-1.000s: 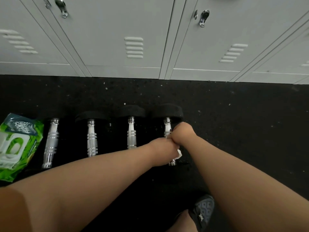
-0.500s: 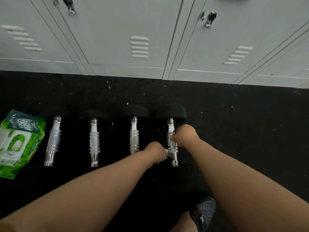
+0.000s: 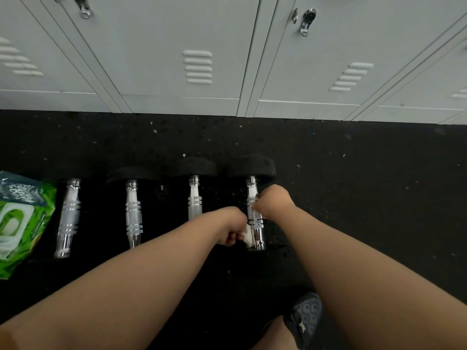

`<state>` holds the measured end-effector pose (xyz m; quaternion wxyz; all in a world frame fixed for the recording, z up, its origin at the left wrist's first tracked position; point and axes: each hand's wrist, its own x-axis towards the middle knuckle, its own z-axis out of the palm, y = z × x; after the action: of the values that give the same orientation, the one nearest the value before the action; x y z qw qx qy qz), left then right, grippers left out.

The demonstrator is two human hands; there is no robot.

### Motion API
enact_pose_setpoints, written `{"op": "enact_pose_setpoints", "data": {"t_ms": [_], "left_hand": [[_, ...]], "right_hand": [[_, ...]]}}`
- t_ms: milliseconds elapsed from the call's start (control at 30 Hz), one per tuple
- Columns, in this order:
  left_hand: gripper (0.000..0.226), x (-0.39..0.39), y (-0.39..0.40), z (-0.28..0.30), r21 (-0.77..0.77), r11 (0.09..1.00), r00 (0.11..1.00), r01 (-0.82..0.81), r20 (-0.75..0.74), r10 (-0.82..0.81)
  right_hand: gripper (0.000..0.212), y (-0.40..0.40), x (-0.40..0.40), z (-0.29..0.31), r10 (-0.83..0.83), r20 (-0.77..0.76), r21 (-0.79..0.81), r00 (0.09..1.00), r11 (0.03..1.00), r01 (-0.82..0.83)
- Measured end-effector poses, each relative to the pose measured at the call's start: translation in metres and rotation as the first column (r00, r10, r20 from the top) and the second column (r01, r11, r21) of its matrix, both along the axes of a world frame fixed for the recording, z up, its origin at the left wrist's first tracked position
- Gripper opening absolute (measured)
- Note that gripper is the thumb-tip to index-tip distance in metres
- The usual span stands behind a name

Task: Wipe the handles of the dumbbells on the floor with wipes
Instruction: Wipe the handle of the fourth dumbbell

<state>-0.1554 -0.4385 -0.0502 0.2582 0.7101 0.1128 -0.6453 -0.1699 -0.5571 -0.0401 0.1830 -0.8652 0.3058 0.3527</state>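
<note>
Grey lockers (image 3: 197, 41) behind row of four dumbbells; rightmost dumbbell (image 3: 254, 210) is landmark. Green wipes pack (image 3: 17, 223) far left of it. Right hand (image 3: 274, 202) grips its handle (upper part). Left hand (image 3: 231, 227) pinches white wipe (image 3: 249, 237) against handle's lower end.

Bare forearms (image 3: 141, 281); dark patterned shoe (image 3: 305, 318)

Left hand (image 3: 231, 229) presses wipe (image 3: 248, 238) on rightmost dumbbell's handle (image 3: 255, 218); three dumbbells, then wipes pack (image 3: 20, 223), lie leftward; right hand (image 3: 274, 203) just beyond.
</note>
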Motion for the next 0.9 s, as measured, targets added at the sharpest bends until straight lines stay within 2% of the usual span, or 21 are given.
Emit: {"op": "enact_pose_setpoints", "data": {"t_ms": [167,233,300,367,400,467,500,533,567,600,633,667,733,767,800,833,900], "left_hand": [[0.037,-0.013,-0.007,-0.002,-0.008,0.999,0.998,0.051,0.045,-0.051],[0.041,-0.012,-0.006,0.002,-0.004,0.999,0.999,0.05,0.015,-0.05],[0.045,-0.008,-0.002,0.009,-0.024,1.0,1.0,-0.014,-0.006,0.013],[0.032,-0.005,-0.002,0.019,-0.076,0.991,0.993,-0.113,-0.032,0.111],[0.024,-0.002,-0.003,0.024,-0.107,0.985,0.991,-0.133,-0.005,0.133],[0.02,0.007,-0.007,0.028,-0.145,0.986,0.98,-0.079,0.169,0.104],[0.025,0.013,-0.008,0.029,-0.151,0.989,0.963,0.004,0.268,0.037],[0.029,0.018,-0.007,0.031,-0.135,0.987,0.939,0.088,0.343,-0.036],[0.031,0.021,-0.005,0.032,-0.111,0.983,0.916,0.148,0.39,-0.094],[0.031,0.023,-0.004,0.032,-0.114,0.976,0.902,0.183,0.414,-0.121],[0.029,0.023,-0.003,0.033,-0.153,0.973,0.908,0.174,0.408,-0.098],[0.027,0.021,-0.003,0.035,-0.199,0.969,0.926,0.148,0.373,-0.065],[0.026,0.014,-0.006,0.038,-0.271,0.961,0.969,0.056,0.248,0.013],[0.028,0.01,-0.007,0.036,-0.281,0.96,0.975,0.017,0.217,0.047],[0.028,0.008,-0.008,0.033,-0.276,0.961,0.967,-0.028,0.235,0.096],[0.028,0.008,-0.008,0.029,-0.248,0.967,0.939,-0.055,0.316,0.135],[0.042,0.009,-0.008,0.018,-0.142,0.99,0.841,-0.004,0.535,0.08]], "right_hand": [[0.032,0.003,0.001,0.006,0.035,-0.017,-0.007,0.999,0.999,-0.035],[0.031,0.003,0.0,0.004,0.024,-0.011,-0.013,1.0,1.0,-0.024],[0.028,0.002,0.0,0.003,0.005,-0.001,0.002,1.0,1.0,-0.005],[0.024,0.002,0.0,0.008,-0.022,0.009,0.028,1.0,0.999,0.022],[0.021,0.002,-0.001,0.008,-0.021,0.017,0.04,1.0,0.999,0.02],[0.027,-0.002,-0.004,0.01,-0.075,0.071,0.078,0.995,0.995,0.069],[0.027,-0.005,-0.008,0.012,-0.187,0.108,0.173,0.976,0.971,0.167],[0.024,-0.008,-0.013,0.016,-0.326,0.136,0.338,0.935,0.903,0.266],[0.023,-0.011,-0.018,0.022,-0.465,0.131,0.511,0.876,0.789,0.342],[0.021,-0.014,-0.023,0.028,-0.516,0.107,0.63,0.85,0.697,0.343],[0.02,-0.017,-0.026,0.033,-0.451,0.112,0.657,0.885,0.702,0.274],[0.02,-0.018,-0.03,0.037,-0.34,0.133,0.638,0.931,0.748,0.182],[0.017,-0.019,-0.037,0.039,-0.137,0.218,0.476,0.966,0.879,0.018],[0.013,-0.022,-0.038,0.039,-0.115,0.229,0.431,0.967,0.903,0.005],[0.01,-0.027,-0.041,0.036,-0.123,0.214,0.42,0.969,0.907,0.022],[0.009,-0.033,-0.045,0.034,-0.112,0.176,0.418,0.978,0.908,0.029],[0.009,-0.039,-0.053,0.029,-0.038,0.065,0.435,0.997,0.901,0.006]]}}
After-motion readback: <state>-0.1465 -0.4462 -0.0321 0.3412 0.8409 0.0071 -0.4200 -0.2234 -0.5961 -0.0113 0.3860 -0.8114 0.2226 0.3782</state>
